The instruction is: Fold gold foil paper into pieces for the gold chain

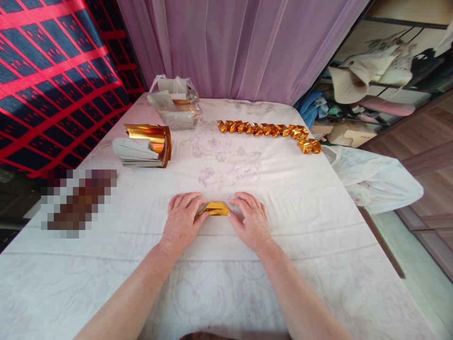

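Note:
A small piece of gold foil paper, folded into a flat strip with slanted ends, lies on the floral tablecloth in front of me. My left hand pinches its left end between thumb and fingers. At the other end, my right hand grips the paper the same way, thumb at the near edge. Farther back on the right runs a row of folded gold paper pieces, several of them set side by side. A curved stack of gold and white paper sheets stands at the back left.
Behind the stack, a clear plastic bag holds more paper. A blurred-out patch covers something on the left. The cloth-covered table meets a purple curtain at the back. Shelves with a hat stand beyond the right edge.

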### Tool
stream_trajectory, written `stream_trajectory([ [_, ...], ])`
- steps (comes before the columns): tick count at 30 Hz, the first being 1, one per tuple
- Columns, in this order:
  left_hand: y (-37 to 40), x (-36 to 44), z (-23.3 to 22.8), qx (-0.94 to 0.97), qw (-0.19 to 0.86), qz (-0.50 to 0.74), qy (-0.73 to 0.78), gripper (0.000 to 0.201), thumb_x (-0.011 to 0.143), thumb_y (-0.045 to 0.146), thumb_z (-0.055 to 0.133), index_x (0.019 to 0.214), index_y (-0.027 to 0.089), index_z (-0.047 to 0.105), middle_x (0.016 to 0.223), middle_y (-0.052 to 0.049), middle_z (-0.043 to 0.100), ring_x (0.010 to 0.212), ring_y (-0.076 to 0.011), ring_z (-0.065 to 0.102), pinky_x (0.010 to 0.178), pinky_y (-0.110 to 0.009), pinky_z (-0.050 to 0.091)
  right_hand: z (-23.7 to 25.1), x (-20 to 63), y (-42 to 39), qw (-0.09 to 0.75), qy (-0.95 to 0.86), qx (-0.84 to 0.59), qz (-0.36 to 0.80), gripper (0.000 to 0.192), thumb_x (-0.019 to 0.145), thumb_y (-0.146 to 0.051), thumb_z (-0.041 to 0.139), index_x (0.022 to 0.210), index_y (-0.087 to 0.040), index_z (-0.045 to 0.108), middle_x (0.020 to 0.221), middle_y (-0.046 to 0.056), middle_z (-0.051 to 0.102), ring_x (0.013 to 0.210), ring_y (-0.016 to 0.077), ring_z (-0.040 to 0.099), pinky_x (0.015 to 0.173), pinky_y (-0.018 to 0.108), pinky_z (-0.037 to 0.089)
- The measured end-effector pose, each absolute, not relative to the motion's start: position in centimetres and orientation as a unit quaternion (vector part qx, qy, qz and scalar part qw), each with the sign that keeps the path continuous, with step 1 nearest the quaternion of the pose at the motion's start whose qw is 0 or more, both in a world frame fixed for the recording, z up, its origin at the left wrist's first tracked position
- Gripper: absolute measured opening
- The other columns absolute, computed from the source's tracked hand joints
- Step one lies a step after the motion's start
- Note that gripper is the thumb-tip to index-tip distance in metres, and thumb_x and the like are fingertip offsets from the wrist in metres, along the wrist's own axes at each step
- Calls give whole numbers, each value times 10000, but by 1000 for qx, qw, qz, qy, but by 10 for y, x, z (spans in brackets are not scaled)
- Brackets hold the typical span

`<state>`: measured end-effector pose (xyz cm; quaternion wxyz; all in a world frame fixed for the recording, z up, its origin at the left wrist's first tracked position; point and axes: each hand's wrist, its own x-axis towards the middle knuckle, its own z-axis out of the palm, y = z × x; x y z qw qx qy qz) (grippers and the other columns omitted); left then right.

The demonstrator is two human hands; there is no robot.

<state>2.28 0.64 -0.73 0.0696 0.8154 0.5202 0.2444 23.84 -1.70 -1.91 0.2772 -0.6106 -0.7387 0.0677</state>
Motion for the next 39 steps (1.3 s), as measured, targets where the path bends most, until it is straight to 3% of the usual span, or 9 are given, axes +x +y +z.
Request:
stream_trajectory([
  [4, 2, 26, -2, 824, 44, 240, 512, 22, 886, 208, 649, 886, 220, 668, 1072, -50, 687, 968, -242, 593, 876, -428, 429, -21, 238, -17, 283, -742, -605, 59, 163, 868, -269, 578, 1002, -240, 665, 1246, 90, 641, 1203, 267, 550, 922, 413, 417],
  [9, -2, 27, 3, 854, 0, 220, 472, 108, 934, 216, 596, 903, 238, 697, 898, -16, 699, 833, -212, 579, 777, -388, 406, -23, 238, -17, 304, -741, -597, 49, 87, 866, -270, 597, 859, -246, 680, 1221, 71, 655, 1248, 278, 523, 953, 424, 407],
  [21, -5, 26, 8, 853, -23, 182, 488, 192, 964, 265, 542, 916, 281, 727, 889, -22, 696, 813, -220, 567, 762, -404, 396, -18, 241, -18, 339, -761, -545, 96, 190, 877, -212, 558, 797, -248, 727, 1123, 52, 723, 1153, 242, 605, 943, 419, 456],
  [30, -2, 26, 7, 844, 3, 192, 501, 205, 958, 327, 558, 1074, 254, 711, 1092, -42, 733, 958, -258, 623, 902, -480, 395, -10, 242, -20, 296, -810, -487, 139, 205, 855, -184, 585, 900, -270, 766, 1147, 31, 723, 1136, 233, 602, 958, 432, 429],
  [39, -4, 28, 5, 842, 59, 206, 495, 430, 872, 511, 641, 1205, 240, 657, 1250, -79, 689, 1172, -325, 593, 1087, -573, 296, -3, 239, -22, 248, -838, -453, 177, 235, 802, -161, 612, 942, -285, 755, 1203, 22, 676, 1145, 233, 560, 965, 448, 405],
])
